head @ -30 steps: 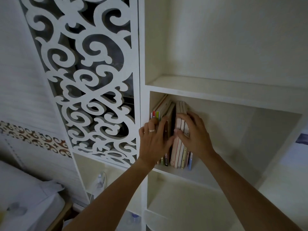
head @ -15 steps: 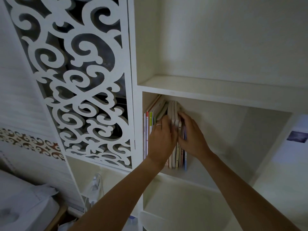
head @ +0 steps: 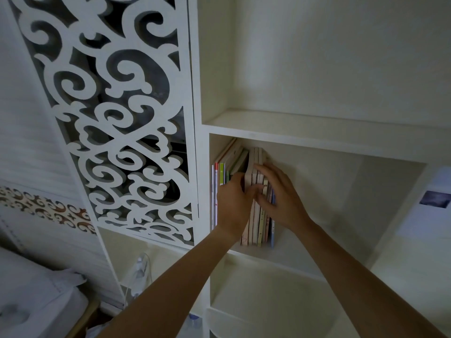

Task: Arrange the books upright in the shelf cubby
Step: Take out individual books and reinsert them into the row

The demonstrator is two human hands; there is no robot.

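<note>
Both hands in white shelf cubby (head: 341,211): L hand (head: 231,203) & R hand (head: 280,198) grip curled round upright books (head: 256,225); scrollwork panel (head: 117,113) at left.

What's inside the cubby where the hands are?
A row of books stands at the cubby's left end, with bare shelf to their right. The left hand and right hand cover the middle spines, so those can't be seen.

To my left stood a white scroll-cut lattice panel (head: 117,113) with dark gaps behind it. Farther left, a brown-and-white patterned border strip (head: 44,211) ran along the pale wall. Below it lay rumpled white bedding (head: 36,296), and a white cord (head: 140,272) hung beneath the panel.
</note>
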